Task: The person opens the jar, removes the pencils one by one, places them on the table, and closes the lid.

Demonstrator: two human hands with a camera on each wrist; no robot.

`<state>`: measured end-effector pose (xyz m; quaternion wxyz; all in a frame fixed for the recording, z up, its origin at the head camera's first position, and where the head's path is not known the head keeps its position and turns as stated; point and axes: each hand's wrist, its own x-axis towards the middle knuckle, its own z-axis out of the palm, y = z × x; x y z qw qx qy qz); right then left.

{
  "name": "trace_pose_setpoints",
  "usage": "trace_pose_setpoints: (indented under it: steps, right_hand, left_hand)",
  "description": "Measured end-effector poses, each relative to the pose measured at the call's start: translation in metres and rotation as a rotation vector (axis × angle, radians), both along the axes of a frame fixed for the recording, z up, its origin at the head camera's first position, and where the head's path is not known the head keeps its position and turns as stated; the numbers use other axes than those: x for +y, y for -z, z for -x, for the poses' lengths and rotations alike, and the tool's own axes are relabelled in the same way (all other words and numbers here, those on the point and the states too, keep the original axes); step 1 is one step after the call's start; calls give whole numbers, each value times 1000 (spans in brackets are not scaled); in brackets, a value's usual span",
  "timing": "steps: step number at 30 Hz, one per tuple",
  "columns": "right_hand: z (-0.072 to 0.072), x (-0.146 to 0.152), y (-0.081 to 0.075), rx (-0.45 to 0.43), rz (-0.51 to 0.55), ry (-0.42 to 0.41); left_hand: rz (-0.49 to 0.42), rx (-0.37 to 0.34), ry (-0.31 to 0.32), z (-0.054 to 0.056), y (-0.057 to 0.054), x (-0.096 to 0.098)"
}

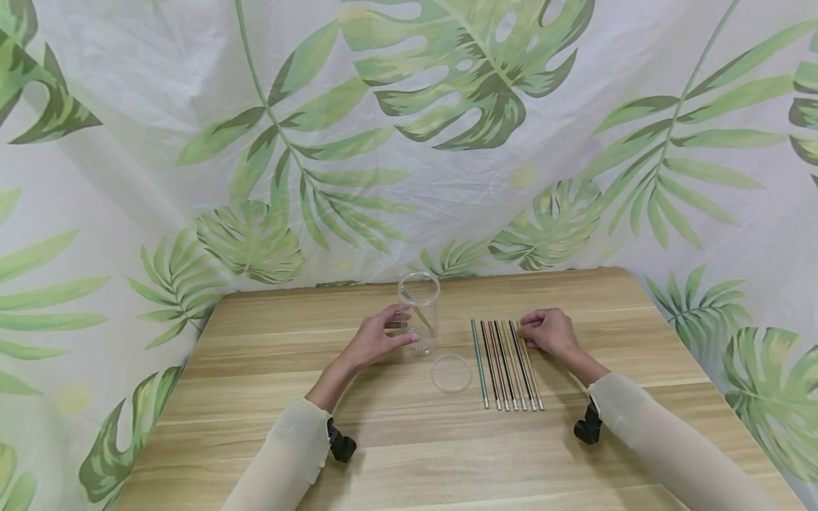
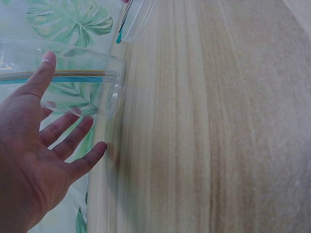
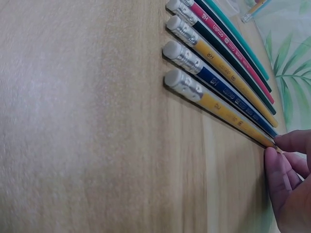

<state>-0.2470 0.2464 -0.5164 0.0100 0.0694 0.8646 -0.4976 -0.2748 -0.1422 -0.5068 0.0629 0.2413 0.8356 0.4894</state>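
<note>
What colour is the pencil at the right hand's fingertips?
The pencil is yellow; it shows best in the right wrist view.

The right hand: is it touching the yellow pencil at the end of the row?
Touching. The right wrist view shows it: the right hand pinches the yellow pencil at the end away from its eraser.

The head view looks far and down from above; close in, the left wrist view shares with it the tall clear plastic cup (image 2: 83,60), the right wrist view the slim multicoloured eraser-tipped pencils (image 3: 233,76).
</note>
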Motion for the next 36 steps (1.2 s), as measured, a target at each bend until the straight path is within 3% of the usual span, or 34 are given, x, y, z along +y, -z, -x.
trace_pose_setpoints:
  steps: [13, 22, 30, 36]
  right_hand:
    - [1, 2, -2, 5, 12, -17]
    - [3, 1, -13, 115, -154, -65]
    - [6, -9, -33, 217, -148, -142]
    - [7, -22, -55, 208, -88, -169]
  left_hand:
    - [-2, -6, 9, 0, 1, 0]
    - [-1, -7, 8, -1, 1, -1]
    - [-12, -9, 4, 0, 1, -1]
    - [-14, -7, 9, 1, 1, -2]
